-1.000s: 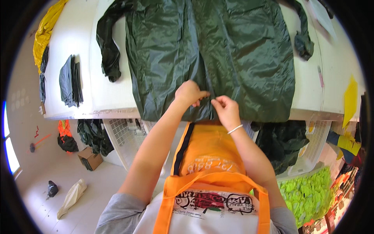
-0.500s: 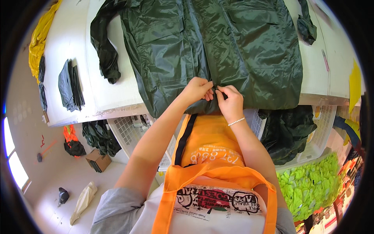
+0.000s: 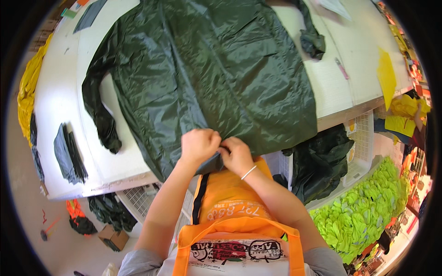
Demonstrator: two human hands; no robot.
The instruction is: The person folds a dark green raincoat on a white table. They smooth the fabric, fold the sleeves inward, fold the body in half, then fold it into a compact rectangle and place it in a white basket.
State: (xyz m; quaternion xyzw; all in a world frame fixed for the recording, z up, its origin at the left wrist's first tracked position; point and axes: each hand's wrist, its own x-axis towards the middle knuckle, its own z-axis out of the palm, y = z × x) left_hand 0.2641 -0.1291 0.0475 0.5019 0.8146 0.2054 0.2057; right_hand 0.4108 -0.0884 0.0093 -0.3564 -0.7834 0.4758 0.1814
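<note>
Hands, both at hem of dark green raincoat, laid flat on white table. Left hand fisted, pinching hem fabric; right hand curled, gripping same edge, touching left. Change vs 1 s ago: hands apart then, now pressed together at centre front, coat nearer in view. Reads as closure work at bottom edge, prob. a fastener being joined; fastener itself hidden.
Packages/labels:
- yellow sheet, flat, table right.
- small pink tag, slim, beside it.
- cardboard box, brown, floor lower left.
- white crate, under table, right.
- lime-green stack, bundled, lower right.
</note>
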